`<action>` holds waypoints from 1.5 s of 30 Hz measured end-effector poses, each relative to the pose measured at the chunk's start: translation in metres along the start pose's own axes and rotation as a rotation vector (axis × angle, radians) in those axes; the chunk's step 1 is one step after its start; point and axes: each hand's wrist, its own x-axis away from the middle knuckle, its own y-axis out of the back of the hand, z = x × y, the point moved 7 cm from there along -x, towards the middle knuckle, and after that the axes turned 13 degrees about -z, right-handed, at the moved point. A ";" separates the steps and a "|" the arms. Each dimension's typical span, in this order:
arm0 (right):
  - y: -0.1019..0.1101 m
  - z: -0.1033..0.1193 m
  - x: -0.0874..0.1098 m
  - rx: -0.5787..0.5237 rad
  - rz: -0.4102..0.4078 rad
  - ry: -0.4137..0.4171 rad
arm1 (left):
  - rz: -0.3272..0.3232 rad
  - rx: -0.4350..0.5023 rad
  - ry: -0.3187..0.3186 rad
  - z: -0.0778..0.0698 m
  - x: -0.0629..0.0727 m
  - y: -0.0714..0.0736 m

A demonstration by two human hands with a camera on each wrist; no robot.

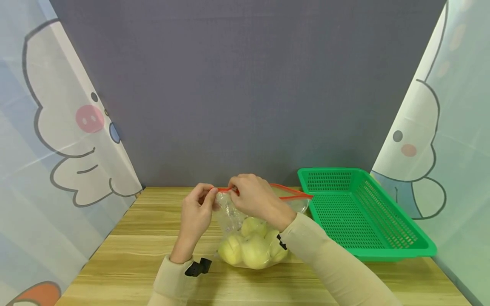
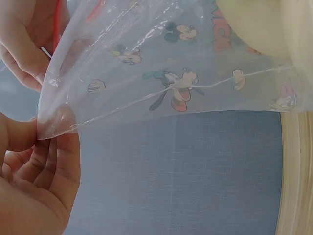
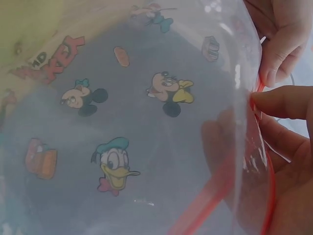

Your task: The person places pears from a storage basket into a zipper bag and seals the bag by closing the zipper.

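Note:
A clear zip bag with a red seal strip stands on the table, holding several pale yellow-green round fruits. My left hand pinches the bag's top left corner between thumb and fingers. Close beside it, my right hand pinches the red strip, thumb on one side and fingers behind the film in the right wrist view. Toward the right end the mouth gapes, its two red edges apart. Cartoon prints cover the film.
To the right of the bag sits a green plastic basket with slotted walls. A wooden table carries everything. Behind it hangs a dark grey cloth, with cartoon-printed curtains along both sides.

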 end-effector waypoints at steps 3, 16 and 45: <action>0.000 -0.001 0.001 0.007 -0.009 0.012 | 0.000 0.001 -0.004 0.000 0.000 0.000; 0.005 -0.006 0.004 0.027 -0.048 0.048 | -0.026 0.025 0.006 0.000 -0.001 0.003; 0.008 -0.020 0.014 0.005 -0.115 -0.010 | -0.025 -0.016 0.005 0.002 -0.001 0.006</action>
